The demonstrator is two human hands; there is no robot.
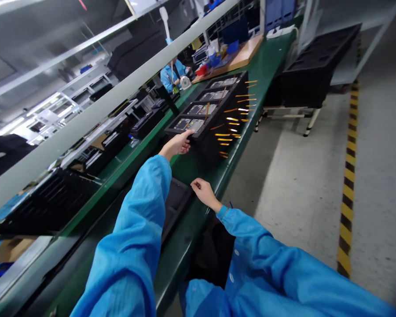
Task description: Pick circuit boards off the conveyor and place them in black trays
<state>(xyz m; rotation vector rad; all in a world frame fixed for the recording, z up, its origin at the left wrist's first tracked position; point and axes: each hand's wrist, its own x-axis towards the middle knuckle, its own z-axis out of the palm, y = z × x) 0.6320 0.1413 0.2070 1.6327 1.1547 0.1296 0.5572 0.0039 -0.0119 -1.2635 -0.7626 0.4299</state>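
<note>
My left hand (179,144) reaches to the near corner of a stack of black trays (203,154). Its thumb lies at a flat grey electronic module (196,126) and the other fingers curl in; whether it grips the module or the tray rim is unclear. More modules (201,109) sit in the top tray's compartments. Several amber tape strips (223,139) stick out from the stack's side. My right hand (203,191) is closed in a pinch above the bench edge, beside a lower black tray (176,200); anything between its fingertips is too small to see.
The green bench (231,165) runs away to the upper right. Farther along stand a wooden board (251,48) and blue bins (232,47). A co-worker in blue (167,78) is across the bench. A cart with black trays (303,83) stands right, near striped floor tape (349,176).
</note>
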